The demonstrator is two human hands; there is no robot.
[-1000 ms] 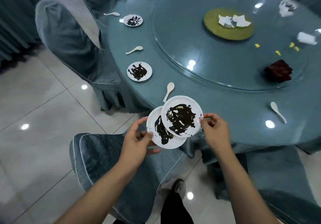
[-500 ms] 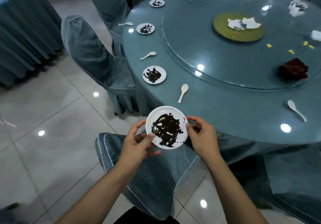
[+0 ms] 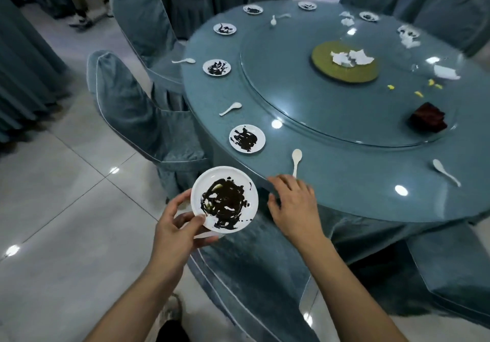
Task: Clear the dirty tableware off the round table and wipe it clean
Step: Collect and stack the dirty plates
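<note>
A small round white plate smeared with dark sauce [image 3: 224, 199] is held off the near-left edge of the round blue-grey counter [image 3: 344, 182], above a blue fabric-covered chair [image 3: 254, 267]. The grip of the left hand [image 3: 177, 225] is closed on this plate: the thumb lies on the near rim and the fingers are curled beneath it (whether a second plate sits under it cannot be told). The right hand [image 3: 294, 203] is held just right of the plate with fingers relaxed and spread, holding nothing, its fingertips at the near edge of the counter beside the handle of a white ceramic spoon [image 3: 296, 160].

Left of that spoon and a little farther in, a second sauce-stained white plate [image 3: 247, 138] lies on the counter. Further stained plates and white spoons are spaced along the left and far rim. On the glass turntable [image 3: 291, 76] in the middle are seen a round olive-green mat [image 3: 326, 68] carrying crumpled white tissue [image 3: 351, 57], and a dark red folded cloth [image 3: 427, 117] at the right.
</note>
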